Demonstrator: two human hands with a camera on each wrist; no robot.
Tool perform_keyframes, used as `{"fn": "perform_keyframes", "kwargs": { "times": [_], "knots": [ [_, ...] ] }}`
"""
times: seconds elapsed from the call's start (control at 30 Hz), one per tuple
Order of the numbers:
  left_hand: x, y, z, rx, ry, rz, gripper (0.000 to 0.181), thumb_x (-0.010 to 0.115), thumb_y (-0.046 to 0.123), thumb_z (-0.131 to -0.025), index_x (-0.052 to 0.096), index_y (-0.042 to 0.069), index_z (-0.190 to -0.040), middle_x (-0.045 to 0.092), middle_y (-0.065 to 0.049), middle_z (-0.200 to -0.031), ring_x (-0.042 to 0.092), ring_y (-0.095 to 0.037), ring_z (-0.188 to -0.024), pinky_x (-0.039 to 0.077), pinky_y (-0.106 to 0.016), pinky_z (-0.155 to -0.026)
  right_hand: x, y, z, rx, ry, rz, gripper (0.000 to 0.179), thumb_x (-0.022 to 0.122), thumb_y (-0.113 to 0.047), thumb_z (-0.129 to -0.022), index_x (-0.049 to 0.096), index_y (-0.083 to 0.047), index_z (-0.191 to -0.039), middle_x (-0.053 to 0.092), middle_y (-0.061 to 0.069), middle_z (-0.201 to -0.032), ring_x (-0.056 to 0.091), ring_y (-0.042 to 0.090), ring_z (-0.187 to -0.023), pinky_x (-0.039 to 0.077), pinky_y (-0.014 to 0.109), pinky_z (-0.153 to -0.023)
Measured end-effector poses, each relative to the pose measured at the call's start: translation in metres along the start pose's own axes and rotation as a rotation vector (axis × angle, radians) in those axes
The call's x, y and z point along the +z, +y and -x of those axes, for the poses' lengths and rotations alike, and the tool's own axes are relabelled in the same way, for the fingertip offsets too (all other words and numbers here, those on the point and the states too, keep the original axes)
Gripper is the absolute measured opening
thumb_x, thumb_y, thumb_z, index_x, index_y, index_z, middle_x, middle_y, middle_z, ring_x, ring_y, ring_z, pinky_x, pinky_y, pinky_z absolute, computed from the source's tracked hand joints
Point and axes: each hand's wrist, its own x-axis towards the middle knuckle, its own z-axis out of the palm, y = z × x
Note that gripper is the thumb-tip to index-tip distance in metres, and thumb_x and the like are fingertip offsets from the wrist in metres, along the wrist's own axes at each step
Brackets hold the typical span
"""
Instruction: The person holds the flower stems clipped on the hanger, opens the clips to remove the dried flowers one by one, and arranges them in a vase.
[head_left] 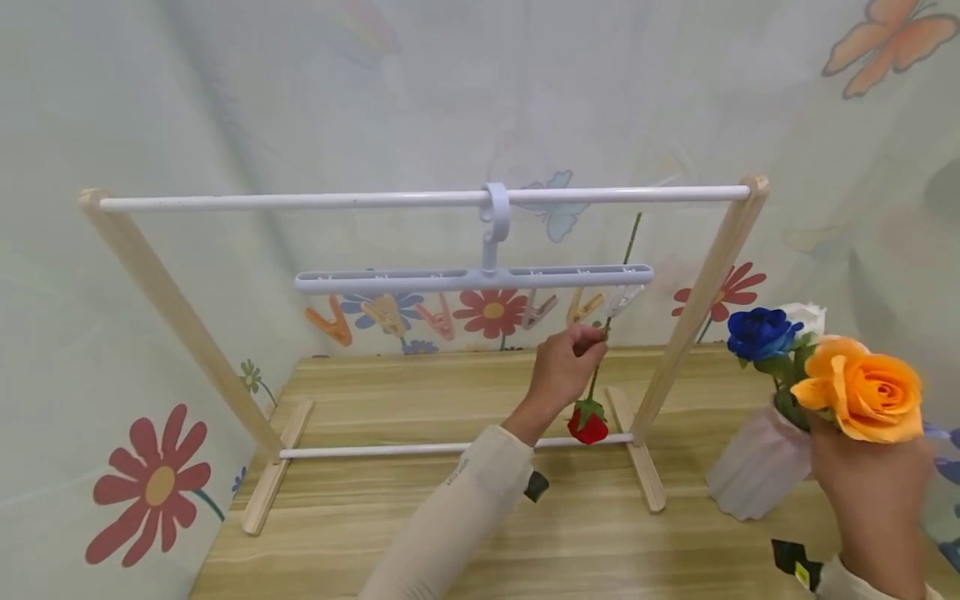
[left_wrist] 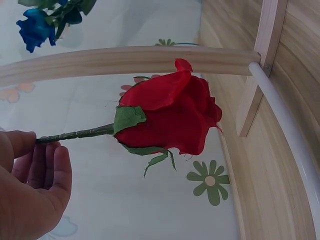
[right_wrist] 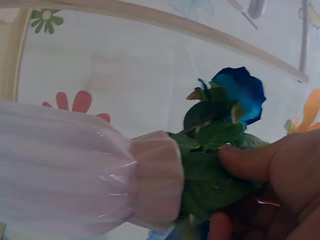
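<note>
Upside down, a red rose [head_left: 588, 422] hangs with its green stem pointing up past the right end of a light blue hanger [head_left: 480, 277]. My left hand [head_left: 564, 367] pinches that stem between thumb and fingers; the bloom [left_wrist: 165, 110] points away from the fingertips in the left wrist view. Where the stem passes the hanger, it overlaps a clear clip [head_left: 624, 300]. At the right, my right hand [head_left: 870, 483] grips an orange rose [head_left: 862, 390] just under its bloom, thumb against green leaves [right_wrist: 215, 175] at the mouth of a white vase [head_left: 759, 467].
A blue rose [head_left: 761, 333] and a white flower [head_left: 806, 317] also stand in the vase. The hanger hooks over the white bar [head_left: 300, 201] of a wooden rack, with several coloured clips such as an orange clip [head_left: 330, 321]. Under everything lies a wood-grain table [head_left: 420, 400].
</note>
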Motion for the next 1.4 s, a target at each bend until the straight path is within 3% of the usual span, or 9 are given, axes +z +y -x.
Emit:
{"fn": "perform_keyframes", "kwargs": {
  "times": [0.13,0.37,0.47,0.63,0.73,1.0,1.17,1.23,1.4],
  "knots": [
    [-0.001,0.001,0.001,-0.008,-0.007,0.006,0.02,0.067,0.025,-0.099,0.074,0.014,-0.114,0.075,0.002,-0.099,0.062,-0.003,-0.082,0.053,-0.018,-0.07,0.003,0.003,-0.007,0.049,-0.088,0.087,0.079,0.067,-0.03,-0.096,0.026,-0.01,-0.161,0.042,0.028,-0.156,0.049,0.054,-0.129,0.042,0.069,-0.104],
    [-0.002,0.0,0.001,-0.007,-0.011,0.011,0.018,0.068,0.025,-0.099,0.074,0.015,-0.113,0.075,0.002,-0.098,0.062,-0.003,-0.083,0.054,-0.018,-0.07,0.004,0.004,-0.002,0.051,-0.089,0.136,0.078,0.066,-0.026,-0.095,0.027,-0.003,-0.158,0.039,0.032,-0.155,0.043,0.057,-0.135,0.033,0.071,-0.111],
    [-0.003,0.001,0.0,0.0,-0.009,0.01,0.019,0.068,0.025,-0.099,0.074,0.015,-0.112,0.075,0.002,-0.098,0.063,-0.003,-0.083,0.054,-0.018,-0.071,0.001,0.004,0.001,0.028,-0.127,0.225,0.078,0.064,-0.03,-0.095,0.028,0.004,-0.155,0.043,0.039,-0.146,0.045,0.061,-0.127,0.036,0.073,-0.105],
    [-0.004,0.003,0.001,-0.001,-0.01,0.018,0.018,0.068,0.026,-0.098,0.074,0.015,-0.112,0.075,0.003,-0.098,0.062,-0.003,-0.082,0.053,-0.018,-0.07,-0.002,0.006,0.004,-0.092,-0.272,0.31,0.058,0.059,-0.044,-0.098,0.056,0.009,-0.124,0.065,0.035,-0.114,0.058,0.053,-0.098,0.046,0.063,-0.08],
    [-0.004,0.003,0.003,-0.007,-0.018,0.033,0.018,0.068,0.025,-0.098,0.075,0.014,-0.111,0.074,0.003,-0.097,0.062,-0.003,-0.082,0.053,-0.018,-0.07,0.001,0.005,0.007,-0.196,-0.306,0.282,0.046,0.058,-0.042,-0.101,0.067,0.002,-0.105,0.071,0.027,-0.098,0.062,0.042,-0.087,0.048,0.053,-0.071],
    [-0.003,0.002,0.006,-0.003,-0.028,0.05,0.017,0.068,0.026,-0.097,0.075,0.015,-0.109,0.073,0.005,-0.093,0.061,-0.002,-0.081,0.053,-0.018,-0.071,0.018,-0.015,0.021,-0.273,-0.315,0.117,0.054,0.055,-0.045,-0.103,0.063,0.002,-0.129,0.069,0.025,-0.115,0.065,0.041,-0.1,0.056,0.052,-0.079],
    [-0.003,0.002,0.009,-0.006,-0.039,0.062,0.016,0.069,0.027,-0.097,0.075,0.016,-0.107,0.073,0.006,-0.092,0.062,-0.001,-0.081,0.053,-0.018,-0.071,0.035,-0.039,0.027,-0.247,-0.24,0.008,0.054,0.057,-0.047,-0.102,0.061,-0.004,-0.133,0.069,0.021,-0.119,0.065,0.037,-0.104,0.05,0.018,-0.076],
    [-0.003,0.003,0.01,-0.001,-0.046,0.069,0.015,0.069,0.026,-0.097,0.076,0.017,-0.106,0.074,0.006,-0.091,0.063,-0.001,-0.08,0.053,-0.018,-0.071,0.043,-0.049,0.028,-0.246,-0.184,-0.053,0.05,0.06,-0.045,-0.1,0.063,-0.006,-0.131,0.071,0.018,-0.116,0.066,0.033,-0.102,0.038,0.005,-0.071],
    [-0.005,0.005,0.014,0.019,-0.063,0.071,0.013,0.07,0.026,-0.096,0.075,0.017,-0.103,0.074,0.005,-0.09,0.062,0.0,-0.078,0.053,-0.018,-0.069,0.064,-0.075,0.027,-0.283,-0.118,-0.209,0.045,0.065,-0.041,-0.099,0.065,-0.008,-0.129,0.072,0.014,-0.114,0.068,0.027,-0.1,0.036,-0.003,-0.073]
  ]
}}
